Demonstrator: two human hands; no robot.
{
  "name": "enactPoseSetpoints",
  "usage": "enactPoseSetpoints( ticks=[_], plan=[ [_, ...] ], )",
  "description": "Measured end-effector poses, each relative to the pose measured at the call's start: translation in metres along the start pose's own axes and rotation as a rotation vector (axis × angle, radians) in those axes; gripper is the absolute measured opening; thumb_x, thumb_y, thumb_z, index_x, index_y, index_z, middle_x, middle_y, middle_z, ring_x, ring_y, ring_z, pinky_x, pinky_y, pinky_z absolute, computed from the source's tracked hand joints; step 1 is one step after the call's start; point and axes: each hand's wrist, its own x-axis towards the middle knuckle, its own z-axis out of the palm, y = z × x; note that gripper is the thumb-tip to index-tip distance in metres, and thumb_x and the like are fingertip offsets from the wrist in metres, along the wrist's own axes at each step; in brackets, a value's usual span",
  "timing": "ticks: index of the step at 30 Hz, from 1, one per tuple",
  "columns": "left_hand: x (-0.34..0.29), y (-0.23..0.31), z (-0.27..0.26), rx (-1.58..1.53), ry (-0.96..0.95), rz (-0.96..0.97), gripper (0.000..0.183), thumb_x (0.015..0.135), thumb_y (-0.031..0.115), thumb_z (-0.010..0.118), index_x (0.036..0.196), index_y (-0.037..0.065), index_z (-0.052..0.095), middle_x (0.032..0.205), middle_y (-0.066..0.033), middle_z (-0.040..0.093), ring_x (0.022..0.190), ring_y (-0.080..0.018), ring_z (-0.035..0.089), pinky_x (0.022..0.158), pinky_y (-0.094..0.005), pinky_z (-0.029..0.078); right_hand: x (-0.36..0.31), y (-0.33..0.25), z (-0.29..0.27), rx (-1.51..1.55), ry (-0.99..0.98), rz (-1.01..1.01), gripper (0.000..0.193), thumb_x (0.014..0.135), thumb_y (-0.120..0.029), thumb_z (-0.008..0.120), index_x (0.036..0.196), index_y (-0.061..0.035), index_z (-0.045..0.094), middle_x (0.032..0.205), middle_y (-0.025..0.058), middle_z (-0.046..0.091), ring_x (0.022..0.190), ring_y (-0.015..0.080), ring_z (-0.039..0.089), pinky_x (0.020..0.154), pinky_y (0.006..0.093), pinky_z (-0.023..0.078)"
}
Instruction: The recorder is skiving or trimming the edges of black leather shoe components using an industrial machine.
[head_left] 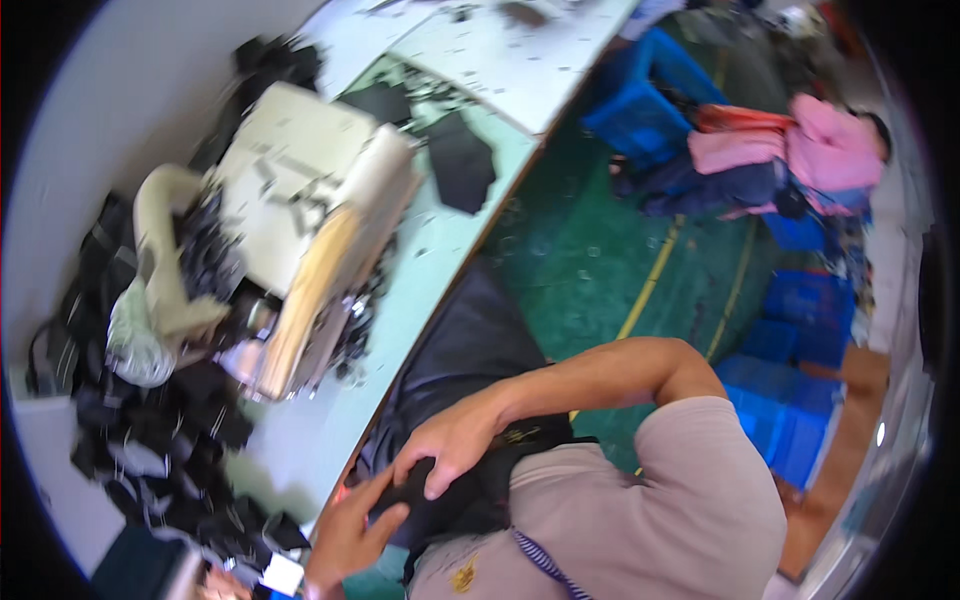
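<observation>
Both my hands are close together over black cloth (468,493) at my lap and waist. My right hand (458,442) reaches across from the right, its fingers bent down on the cloth and its thumb beside them. It seems to pinch the cloth, though blur hides the exact grip. Lower and to the left, my left hand (352,530) has its fingers stretched and thumb apart, fingertips next to the right hand's fingers. I see nothing clearly held in it. Dark trousers (470,335) cover my leg beside the table edge.
A cream machine (290,190) with a wooden-edged board stands on the pale green table (440,265). Black pieces (170,430) are heaped at its left; a flat black piece (460,160) lies beyond. Blue crates (780,400) and a bending person in pink (835,150) are at right.
</observation>
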Motion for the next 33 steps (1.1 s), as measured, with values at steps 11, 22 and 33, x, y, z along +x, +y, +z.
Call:
enactPoseSetpoints(
  ticks=[11,22,33],
  plan=[
    [0.001,-0.018,0.034,0.009,0.138,0.101,0.042,0.104,0.013,0.053,0.142,-0.003,0.049,0.139,-0.016,0.055,0.128,-0.0241,0.051,0.108,-0.0333,0.039,0.001,0.002,0.053,0.101,0.472,-0.173,0.033,0.099,-0.033,0.061,0.111,-0.0039,0.051,0.113,0.0174,0.053,0.108,0.0318,0.054,0.095,0.0384,0.043],
    [0.048,-0.023,-0.05,-0.425,0.354,0.115,0.043,0.089,0.009,0.067,0.131,0.007,0.061,0.109,-0.0033,0.063,0.094,-0.0111,0.056,0.081,-0.0284,0.049,0.049,-0.007,-0.025,-0.117,0.866,-0.253,0.029,0.089,-0.015,0.068,0.112,-0.0028,0.053,0.1,0.0124,0.058,0.097,0.0258,0.059,0.088,0.0383,0.048],
    [0.066,-0.041,-0.169,-0.325,0.223,-0.116,0.023,0.088,0.023,0.076,0.101,0.005,0.071,0.087,0.0013,0.068,0.077,-0.0066,0.061,0.071,-0.0234,0.049,0.057,-0.063,-0.131,-0.464,0.657,0.092,0.024,0.096,-0.024,0.064,0.102,-0.0007,0.065,0.086,0.0113,0.071,0.077,0.0239,0.069,0.074,0.037,0.055]
  ],
)
